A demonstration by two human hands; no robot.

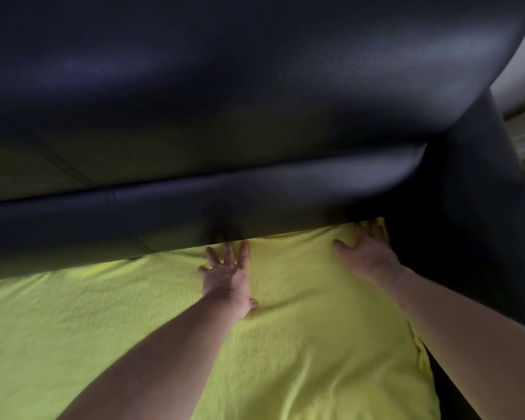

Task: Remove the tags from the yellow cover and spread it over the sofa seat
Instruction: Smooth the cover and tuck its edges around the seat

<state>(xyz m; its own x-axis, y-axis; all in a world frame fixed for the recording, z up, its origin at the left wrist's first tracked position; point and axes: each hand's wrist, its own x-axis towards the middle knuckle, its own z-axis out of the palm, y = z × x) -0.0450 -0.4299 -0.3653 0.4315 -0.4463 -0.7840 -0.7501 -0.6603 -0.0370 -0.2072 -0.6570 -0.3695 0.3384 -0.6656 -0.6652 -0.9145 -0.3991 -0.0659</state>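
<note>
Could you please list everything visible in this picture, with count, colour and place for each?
yellow cover: one, bright yellow-green, spread over the sofa seat across the lower half of the view, its far edge at the crease under the backrest.
sofa backrest: one, dark navy or black leather, fills the upper half.
sofa armrest: one, same dark leather, at the right beside the cover.
pale surface: one patch, whitish, top right behind the sofa; too blurred to identify.
left hand: one, fingers spread, pressing the cover near the backrest crease, centre.
right hand: one, fingers spread flat on the cover in the corner by the armrest.
</note>
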